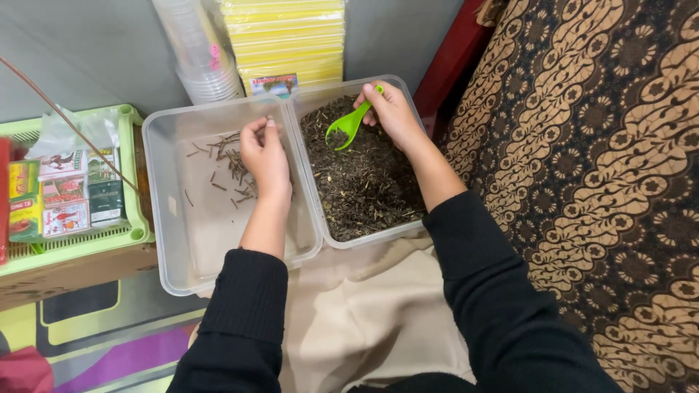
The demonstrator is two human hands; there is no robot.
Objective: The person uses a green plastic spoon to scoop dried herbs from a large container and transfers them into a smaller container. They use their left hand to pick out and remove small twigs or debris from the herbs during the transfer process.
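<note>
Green scoop (348, 125) in right hand (393, 113) slants bowl-down toward lower left.

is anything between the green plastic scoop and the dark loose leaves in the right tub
Nothing visible. The right hand holds the green plastic scoop directly over the dark loose leaves inside the clear plastic tub, its bowl at the surface of the pile.
</note>
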